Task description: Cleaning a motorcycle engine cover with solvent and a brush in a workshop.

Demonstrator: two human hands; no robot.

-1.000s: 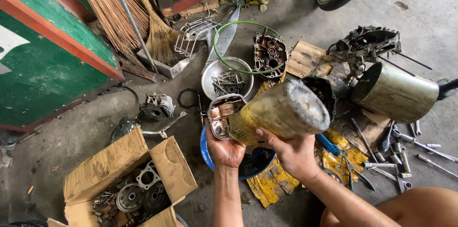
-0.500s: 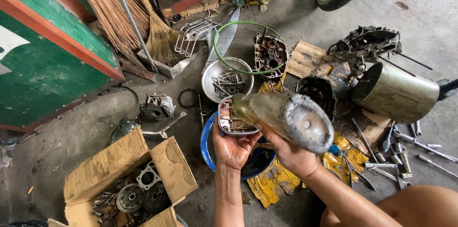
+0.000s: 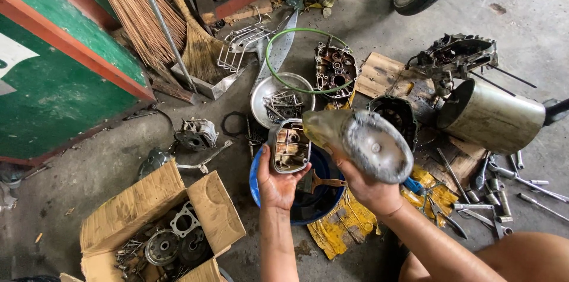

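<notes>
Left hand grips metal cover, right hand tilts plastic bottle over it

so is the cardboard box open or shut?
Open: the cardboard box has its flaps spread outward, and metal engine parts show inside.

Dull greasy metal cover, cloudy plastic bottle.

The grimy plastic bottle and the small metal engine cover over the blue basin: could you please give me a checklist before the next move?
1. Left hand grips small metal engine cover: ok.
2. Right hand grips grimy translucent plastic bottle: ok.
3. Bottle mouth at cover: cannot tell.
4. Round blue plastic basin beneath cover: ok.
5. Wooden-handled brush lying in basin: ok.
6. Liquid left in bottle: cannot tell.
</notes>
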